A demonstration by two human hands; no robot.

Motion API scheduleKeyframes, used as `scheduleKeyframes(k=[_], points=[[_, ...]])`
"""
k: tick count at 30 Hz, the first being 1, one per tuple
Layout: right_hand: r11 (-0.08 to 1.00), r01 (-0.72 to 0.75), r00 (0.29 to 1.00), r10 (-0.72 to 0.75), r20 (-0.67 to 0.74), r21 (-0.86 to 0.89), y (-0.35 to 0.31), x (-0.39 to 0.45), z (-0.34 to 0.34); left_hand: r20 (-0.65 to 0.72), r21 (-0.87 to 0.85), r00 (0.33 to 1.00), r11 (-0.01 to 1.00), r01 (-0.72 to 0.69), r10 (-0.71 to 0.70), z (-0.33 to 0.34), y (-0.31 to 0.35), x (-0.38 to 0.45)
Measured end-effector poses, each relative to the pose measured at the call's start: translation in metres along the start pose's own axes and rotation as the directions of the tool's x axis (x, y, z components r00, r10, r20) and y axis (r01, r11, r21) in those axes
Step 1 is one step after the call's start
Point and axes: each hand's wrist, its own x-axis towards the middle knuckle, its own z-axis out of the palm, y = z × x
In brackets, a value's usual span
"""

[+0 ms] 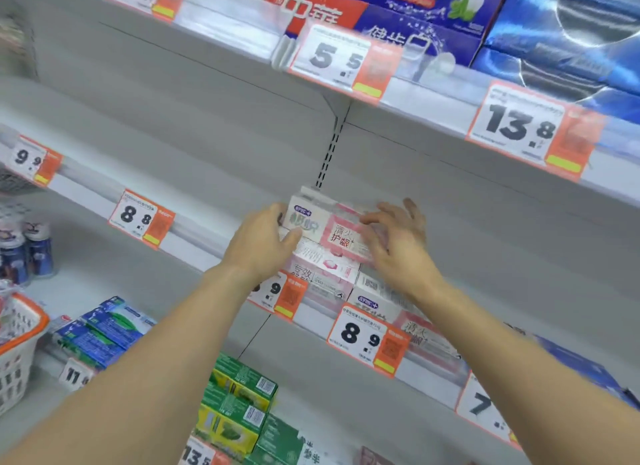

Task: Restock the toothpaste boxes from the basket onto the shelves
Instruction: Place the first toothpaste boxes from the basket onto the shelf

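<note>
Two hands: both up at the middle shelf (pixel 221 246), working one pink-and-white toothpaste box (pixel 325 227).
Left hand (pixel 259 243): we see it wrapped round the box's left end, thumb across the front, fingers behind.
Right hand (pixel 398 236): fingers spread and fairly straight, laid against the box's right end; we read it as pressing and steadying, though motion blur keeps us from being sure.
Box position: it sits atop a stack of like boxes (pixel 325 270) at the shelf front, just above the price tag (pixel 280 296).
Neighbours: more pink boxes (pixel 408 319) lie to the right behind the 8.9 tag (pixel 367 340).
Basket: the white basket with orange rim (pixel 24 329) stands at the far left on the lower shelf, well apart from the hands; we cannot make out its contents.
Other stock: green boxes (pixel 239 405) and blue-green boxes (pixel 104 329) below, red and blue cartons (pixel 391 18) above.
Step in hand: we judge this as placing and squaring the box on its stack.
Next move: likely calls for nudging the box flush with those beneath, letting go with both hands, then reaching back left to the basket.
</note>
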Motion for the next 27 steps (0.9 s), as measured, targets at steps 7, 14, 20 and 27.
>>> scheduleKeyframes(k=[7, 14, 20, 27], points=[[0.993, -0.11, 0.991, 0.107, 0.08, 0.034, 0.006, -0.001, 0.013, 0.0, 0.103, 1.0, 0.994, 0.028, -0.028, -0.001, 0.0, 0.008], [0.99, -0.144, 0.987, 0.143, 0.075, 0.001, 0.0, 0.001, 0.016, 0.014, 0.127, 0.999, 0.991, 0.042, -0.044, 0.001, 0.0, 0.005], [0.988, -0.153, 0.958, 0.153, 0.244, -0.017, 0.004, 0.007, 0.016, 0.072, 0.143, 0.997, 0.989, 0.032, -0.042, -0.001, 0.003, 0.0], [0.994, -0.007, 0.985, 0.026, -0.171, 0.111, -0.021, -0.06, -0.033, -0.31, 0.024, 0.921, 0.971, -0.239, 0.235, -0.001, 0.049, -0.02]])
